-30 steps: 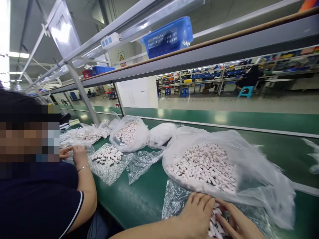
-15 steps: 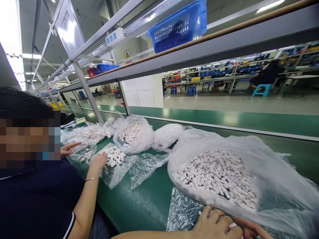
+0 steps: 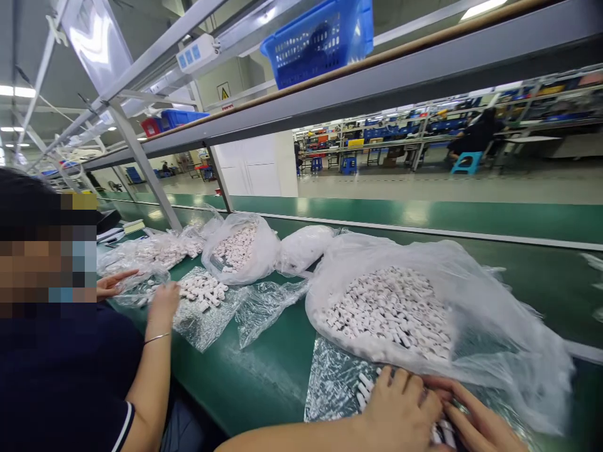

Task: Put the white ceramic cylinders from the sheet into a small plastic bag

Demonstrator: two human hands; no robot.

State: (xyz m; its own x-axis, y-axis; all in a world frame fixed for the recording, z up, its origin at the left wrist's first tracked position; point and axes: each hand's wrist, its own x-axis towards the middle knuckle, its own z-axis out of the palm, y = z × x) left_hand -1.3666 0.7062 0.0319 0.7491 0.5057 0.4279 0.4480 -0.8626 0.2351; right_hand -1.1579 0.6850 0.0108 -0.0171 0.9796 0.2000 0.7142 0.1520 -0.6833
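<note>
At the lower right, my left hand [image 3: 400, 402] is curled palm down over small white tubular pieces [image 3: 364, 390], some of which show beside its fingers. My right hand [image 3: 480, 417] meets it from the right with bent fingers. More of these pieces lie between the two hands, partly covered by them. Under the hands is a clear plastic sheet or bag [image 3: 327, 376]. Just beyond stands a large, open translucent bag [image 3: 490, 295], its mouth showing a heap of the same white pieces [image 3: 396, 307].
To the left, a co-worker [image 3: 61, 370] in a dark shirt handles similar pieces [image 3: 205, 289] on plastic. Another filled bag [image 3: 268, 248] and a closed white bag [image 3: 306, 248] lie along the green bench [image 3: 264, 376]. A shelf holding a blue basket [image 3: 325, 44] runs overhead.
The view has shifted slightly. My hands have come closer together, and more white pieces show beside and between them. The co-worker's nearer hand has lifted off its pile and moved left.
</note>
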